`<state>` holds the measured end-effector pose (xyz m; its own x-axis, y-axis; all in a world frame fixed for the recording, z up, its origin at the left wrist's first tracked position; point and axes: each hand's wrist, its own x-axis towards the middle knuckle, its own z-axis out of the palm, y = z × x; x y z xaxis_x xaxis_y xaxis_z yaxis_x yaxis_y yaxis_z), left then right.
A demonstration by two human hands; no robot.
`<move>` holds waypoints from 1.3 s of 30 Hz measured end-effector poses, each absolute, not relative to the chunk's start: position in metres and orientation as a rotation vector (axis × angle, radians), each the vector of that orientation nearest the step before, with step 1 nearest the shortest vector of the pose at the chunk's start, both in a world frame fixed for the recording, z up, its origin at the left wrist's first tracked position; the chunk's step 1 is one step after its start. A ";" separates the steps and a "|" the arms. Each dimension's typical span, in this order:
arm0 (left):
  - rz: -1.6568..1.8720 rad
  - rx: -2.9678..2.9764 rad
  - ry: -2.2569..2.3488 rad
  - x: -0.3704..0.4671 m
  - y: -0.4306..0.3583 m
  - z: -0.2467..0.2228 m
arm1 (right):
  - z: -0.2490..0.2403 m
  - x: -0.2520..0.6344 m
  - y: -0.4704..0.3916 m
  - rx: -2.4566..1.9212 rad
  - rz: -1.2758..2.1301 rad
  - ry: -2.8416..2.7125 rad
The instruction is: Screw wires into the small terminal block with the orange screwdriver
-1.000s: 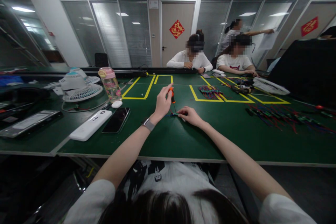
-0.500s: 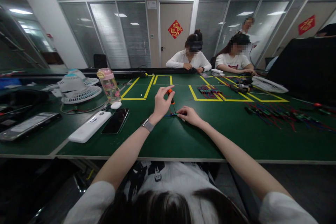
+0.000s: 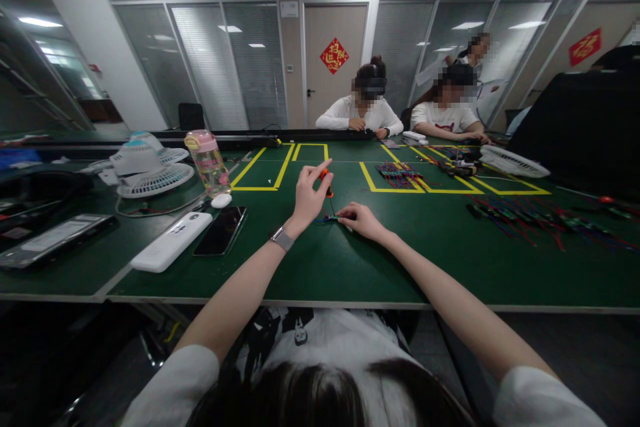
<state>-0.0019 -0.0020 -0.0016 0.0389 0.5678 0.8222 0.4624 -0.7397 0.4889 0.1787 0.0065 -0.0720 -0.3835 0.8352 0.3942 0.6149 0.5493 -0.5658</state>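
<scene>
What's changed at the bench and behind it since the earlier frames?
Your left hand's fingers have shifted around the screwdriver. Across the table, the standing person has moved rightward, and the arm once stretched out to the right is drawn in. Your right hand stays at the small green board.

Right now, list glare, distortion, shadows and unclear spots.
Head view: dim room, bright lamp patches in the glass wall; wide-angle distortion, the pillar leaning strongly; faint shadow below the right hand; circuit board too small for detail.
</scene>
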 end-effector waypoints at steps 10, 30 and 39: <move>1.849 2.200 1.096 -0.001 -0.003 -0.002 | -0.072 0.179 0.006 -1.165 0.437 -2.130; 1.824 2.194 1.076 -0.001 -0.002 -0.001 | -0.072 0.180 0.007 -1.156 0.445 -2.125; 1.807 2.188 1.031 0.000 -0.004 0.000 | -0.073 0.179 0.007 -1.150 0.446 -2.138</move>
